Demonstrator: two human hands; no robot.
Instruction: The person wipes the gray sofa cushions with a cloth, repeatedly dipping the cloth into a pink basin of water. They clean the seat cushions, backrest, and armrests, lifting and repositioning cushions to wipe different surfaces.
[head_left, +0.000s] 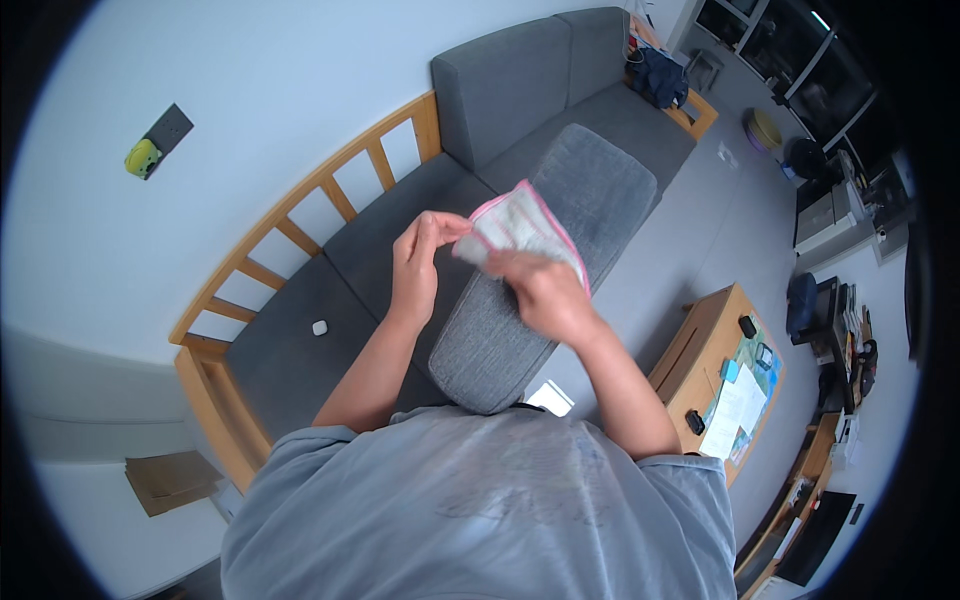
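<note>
A whitish cloth with pink edging is held up between my two hands, above a long grey upholstered cushion. My left hand pinches the cloth's left corner between thumb and fingertips. My right hand is on the cloth's lower part, its fingers curled and blurred; part of the cloth is hidden behind them. The cushion stretches from just before my body over the seat of a grey sofa.
A wooden slatted backrest runs along the wall. On the left seat lies a small white case. To the right stands a wooden table with papers and small black objects. Dark clothing lies at the sofa's far end.
</note>
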